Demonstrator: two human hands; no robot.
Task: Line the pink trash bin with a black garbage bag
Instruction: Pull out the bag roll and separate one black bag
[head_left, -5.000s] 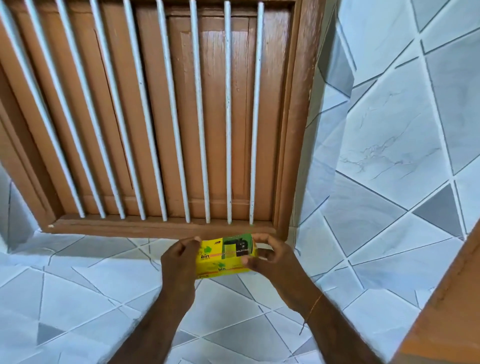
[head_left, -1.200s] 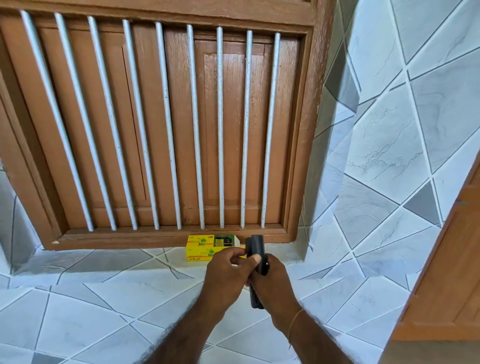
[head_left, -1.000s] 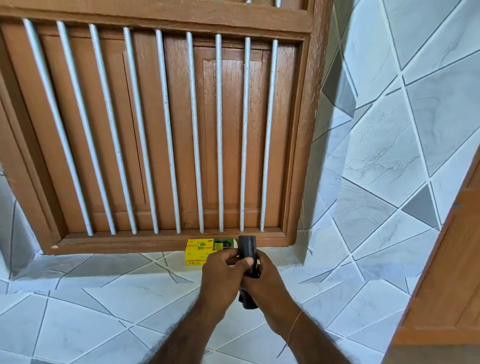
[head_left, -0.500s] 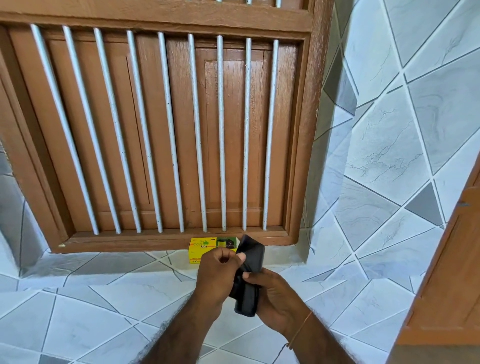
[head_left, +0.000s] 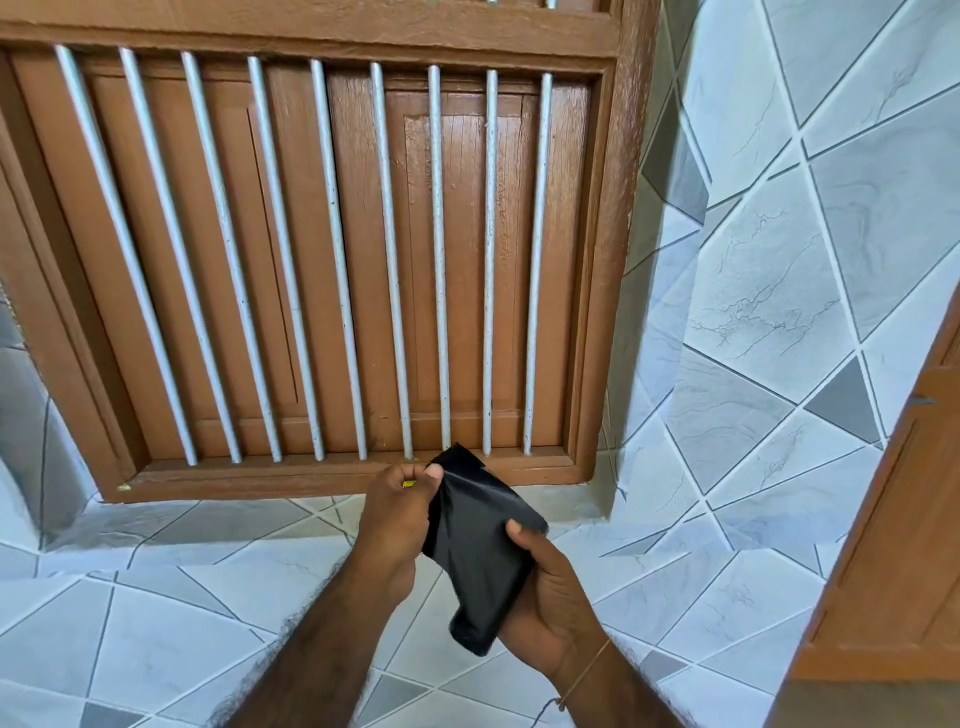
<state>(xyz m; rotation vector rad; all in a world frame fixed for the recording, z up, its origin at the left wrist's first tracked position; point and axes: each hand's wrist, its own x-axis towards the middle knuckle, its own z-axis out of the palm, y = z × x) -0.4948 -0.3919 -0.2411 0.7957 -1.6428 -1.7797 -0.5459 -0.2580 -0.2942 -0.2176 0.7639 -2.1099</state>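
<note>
While the black garbage bag (head_left: 480, 545) is folded up small, it is held in the air by both hands, in front of a brown wooden window (head_left: 322, 260) with white bars. The bag's lower part is gripped by the right hand (head_left: 550, 597), whose fingers are wrapped around it from below, with the thumb pressed on top. One upper corner of the bag is pinched by the left hand (head_left: 395, 519) between thumb and fingers — that hand is closed tight too. The bag is tilted, with its top end near the window's bottom edge and its bottom end closer to the person. A thin flap of the shiny black plastic is lifted up at the top, where the left hand has hold of it.

A tiny bit of something yellow (head_left: 409, 484) can be seen peeking out behind the left fingers; what it is cannot be told. A thin string (head_left: 582, 675) is worn around the right wrist. Grey and white tiles (head_left: 156, 597) cover the ledge under the hands and the wall on the right side. An orange-brown wooden edge (head_left: 893, 519) is seen far right — well apart from the hands. The pink trash bin is not in view.
</note>
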